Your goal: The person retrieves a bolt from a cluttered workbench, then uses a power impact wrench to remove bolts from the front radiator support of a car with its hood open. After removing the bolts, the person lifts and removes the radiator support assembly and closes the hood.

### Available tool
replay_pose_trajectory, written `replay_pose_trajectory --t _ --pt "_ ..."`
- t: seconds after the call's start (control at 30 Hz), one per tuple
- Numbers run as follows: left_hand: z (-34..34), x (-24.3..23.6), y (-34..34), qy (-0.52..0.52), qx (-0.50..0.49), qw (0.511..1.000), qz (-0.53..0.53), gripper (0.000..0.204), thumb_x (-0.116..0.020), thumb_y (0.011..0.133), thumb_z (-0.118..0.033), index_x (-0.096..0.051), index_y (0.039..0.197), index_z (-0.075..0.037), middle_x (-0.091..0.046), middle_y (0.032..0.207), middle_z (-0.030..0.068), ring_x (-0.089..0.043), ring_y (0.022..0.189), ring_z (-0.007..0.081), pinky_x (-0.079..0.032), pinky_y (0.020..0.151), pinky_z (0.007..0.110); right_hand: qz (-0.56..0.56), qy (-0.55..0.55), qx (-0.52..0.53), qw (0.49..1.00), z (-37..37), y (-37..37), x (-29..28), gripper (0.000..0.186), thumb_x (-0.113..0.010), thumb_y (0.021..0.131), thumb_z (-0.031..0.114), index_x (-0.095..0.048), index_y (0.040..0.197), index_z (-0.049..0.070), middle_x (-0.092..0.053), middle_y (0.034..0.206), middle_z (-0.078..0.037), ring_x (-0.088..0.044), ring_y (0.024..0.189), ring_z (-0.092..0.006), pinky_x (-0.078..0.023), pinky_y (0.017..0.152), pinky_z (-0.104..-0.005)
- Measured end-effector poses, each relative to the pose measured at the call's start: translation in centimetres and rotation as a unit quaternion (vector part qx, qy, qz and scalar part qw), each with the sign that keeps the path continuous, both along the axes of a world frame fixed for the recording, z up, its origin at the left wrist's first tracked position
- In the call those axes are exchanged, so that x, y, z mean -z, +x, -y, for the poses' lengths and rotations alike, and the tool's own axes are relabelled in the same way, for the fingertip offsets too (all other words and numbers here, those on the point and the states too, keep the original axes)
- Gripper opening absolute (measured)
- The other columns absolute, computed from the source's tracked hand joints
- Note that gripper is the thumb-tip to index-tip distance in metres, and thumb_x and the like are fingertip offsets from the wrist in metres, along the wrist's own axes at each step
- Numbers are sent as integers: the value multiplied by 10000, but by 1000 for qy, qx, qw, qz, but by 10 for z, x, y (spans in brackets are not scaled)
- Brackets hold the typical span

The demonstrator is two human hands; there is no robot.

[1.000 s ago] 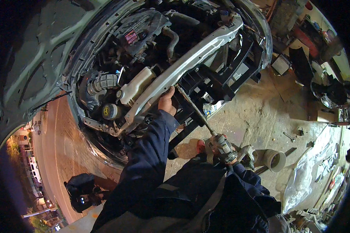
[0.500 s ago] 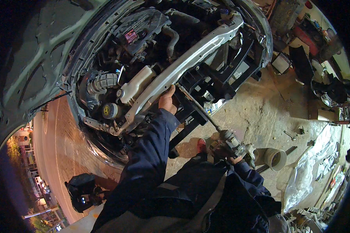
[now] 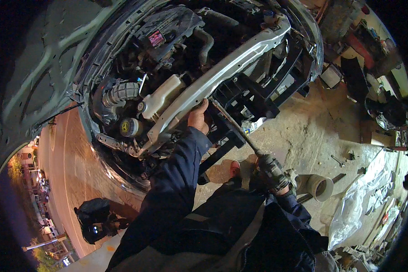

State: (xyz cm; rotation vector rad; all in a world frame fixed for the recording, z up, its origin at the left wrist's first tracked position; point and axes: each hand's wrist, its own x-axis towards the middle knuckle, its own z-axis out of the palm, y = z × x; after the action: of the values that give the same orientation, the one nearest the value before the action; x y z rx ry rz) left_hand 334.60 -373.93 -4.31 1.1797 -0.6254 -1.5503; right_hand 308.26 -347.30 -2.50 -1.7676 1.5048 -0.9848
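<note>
Under the raised hood, a silver crossbeam point(image 3: 222, 68) runs across the front of the car's engine bay. My left hand point(image 3: 197, 119) is closed against the beam's lower edge, close to the far end of a long extension bar point(image 3: 236, 128); its fingers are mostly hidden. That bar leads back to a dark impact wrench point(image 3: 273, 169), which my right hand point(image 3: 282, 190) grips at the rear, low in front of my body. A black front frame point(image 3: 231, 140) lies just below the beam, beside the bar.
A white reservoir point(image 3: 163, 97) and a ribbed air hose point(image 3: 121, 94) sit behind the beam. A round open bucket point(image 3: 321, 188) and clear plastic sheeting point(image 3: 353, 208) lie on the floor at right. A black bag point(image 3: 93, 215) stands at lower left.
The view has shifted slightly. The impact wrench has turned a little at its rear end; my left hand stays at the beam.
</note>
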Motion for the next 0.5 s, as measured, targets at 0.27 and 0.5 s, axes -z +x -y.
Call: replay_pose_trajectory --t 0.27,0.5 --pt "17 42 11 -3 12 1000 -21 460 -799 989 -299 -681 1405 -141 -683 1368 22 -656 1185 227 -519 1062 453 -63 -38 -42 996 1 -35 44 288 -723 958 128 -693 1232 44 -724 1103 -126 -705 1052 -333 -579 889 -406" --pt "7 10 4 25 17 999 -29 549 -814 982 -316 -648 1457 -97 -631 1457 50 -537 1327 193 -357 1186 384 94 160 -23 982 -49 -26 132 426 -649 996 136 -615 1402 15 -663 1342 -179 -637 1260 -356 -525 1084 -448"
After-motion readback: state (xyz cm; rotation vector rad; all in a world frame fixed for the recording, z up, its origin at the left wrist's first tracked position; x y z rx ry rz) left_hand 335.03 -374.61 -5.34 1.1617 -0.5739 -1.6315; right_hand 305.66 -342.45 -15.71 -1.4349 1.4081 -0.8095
